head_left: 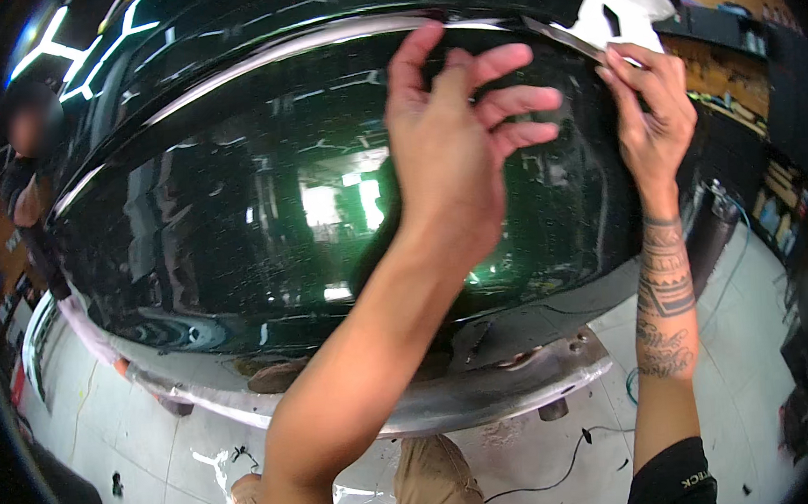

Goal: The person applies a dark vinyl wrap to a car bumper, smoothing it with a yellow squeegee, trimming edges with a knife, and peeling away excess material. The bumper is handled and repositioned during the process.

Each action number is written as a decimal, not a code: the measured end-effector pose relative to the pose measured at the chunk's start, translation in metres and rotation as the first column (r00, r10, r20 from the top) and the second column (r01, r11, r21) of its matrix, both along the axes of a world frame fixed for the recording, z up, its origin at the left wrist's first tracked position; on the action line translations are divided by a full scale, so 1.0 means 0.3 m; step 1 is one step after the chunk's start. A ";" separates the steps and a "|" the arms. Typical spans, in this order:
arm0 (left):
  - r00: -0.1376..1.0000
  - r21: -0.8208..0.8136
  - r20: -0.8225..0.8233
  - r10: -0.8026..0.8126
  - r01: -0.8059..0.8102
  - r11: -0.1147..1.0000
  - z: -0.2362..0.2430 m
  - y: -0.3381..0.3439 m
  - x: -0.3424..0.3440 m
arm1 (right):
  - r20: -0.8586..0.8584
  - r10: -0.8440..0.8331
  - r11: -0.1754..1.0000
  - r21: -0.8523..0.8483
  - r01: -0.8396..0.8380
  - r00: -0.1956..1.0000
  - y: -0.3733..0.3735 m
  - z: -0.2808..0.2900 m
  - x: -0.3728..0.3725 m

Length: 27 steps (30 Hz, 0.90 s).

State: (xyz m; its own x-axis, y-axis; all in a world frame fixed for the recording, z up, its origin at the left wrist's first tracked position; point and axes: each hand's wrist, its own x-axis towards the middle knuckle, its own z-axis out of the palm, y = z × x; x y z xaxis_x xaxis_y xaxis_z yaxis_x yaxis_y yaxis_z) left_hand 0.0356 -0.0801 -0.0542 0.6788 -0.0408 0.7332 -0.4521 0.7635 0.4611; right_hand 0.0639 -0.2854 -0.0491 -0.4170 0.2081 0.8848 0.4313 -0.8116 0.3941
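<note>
Left hand (457, 141) is spread open with loose fingers, flat up against the glossy black car panel (252, 225) just under the silver trim line (314, 43), not gripping anything. Right hand (652, 113) is up at the panel's top right edge, fingertips pinching a thin strip of film (562, 40) that runs along the trim, right beside a white wrapped side mirror (626, 7). Another person (29, 175) stands at the far left.

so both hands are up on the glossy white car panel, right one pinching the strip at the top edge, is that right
Not quite: the panel is glossy black, not white, as the head view shows. The rest holds: the left hand is spread open over it, and the right hand pinches the thin strip at its top edge.
</note>
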 end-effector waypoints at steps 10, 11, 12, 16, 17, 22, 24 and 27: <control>0.996 0.129 0.023 0.092 -0.094 0.987 0.017 0.037 0.015 | 0.076 -0.017 1.000 -0.020 0.018 0.997 -0.007 0.009 0.023; 0.995 0.135 0.031 0.096 -0.099 0.986 0.020 0.039 0.019 | 0.078 -0.012 1.000 -0.013 0.013 0.997 -0.006 0.008 0.026; 0.995 0.131 0.021 0.100 -0.102 0.986 0.024 0.037 0.024 | 0.082 -0.013 1.000 -0.019 0.015 0.997 -0.008 0.010 0.029; 0.992 0.129 -0.003 0.128 -0.126 0.984 0.040 0.026 0.016 | 0.056 -0.019 1.000 -0.022 0.021 0.998 -0.003 0.005 0.021; 0.990 0.130 0.006 0.142 -0.142 0.981 0.041 0.020 0.017 | 0.038 -0.022 1.000 -0.017 0.022 0.999 0.001 0.004 0.017; 0.953 0.014 -0.077 0.293 -0.293 0.956 0.023 -0.036 -0.030 | 0.056 -0.012 1.000 -0.024 0.013 0.998 -0.023 0.004 0.032; 0.955 -0.061 -0.016 0.296 -0.296 0.953 0.010 -0.037 -0.012 | 0.053 -0.010 1.000 -0.026 0.011 0.999 -0.022 0.006 0.028; 0.968 -0.105 0.002 0.251 -0.249 0.963 0.018 -0.021 0.020 | 0.019 -0.011 0.999 -0.034 0.012 1.000 -0.006 0.000 0.019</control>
State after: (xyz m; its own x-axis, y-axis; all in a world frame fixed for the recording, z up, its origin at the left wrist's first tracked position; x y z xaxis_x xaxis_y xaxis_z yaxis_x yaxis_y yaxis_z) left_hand 0.0416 -0.0864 -0.0487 0.6467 0.2048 0.7347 -0.6408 0.6683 0.3778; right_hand 0.0695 -0.2873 -0.0491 -0.4310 0.2432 0.8690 0.4141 -0.8023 0.4300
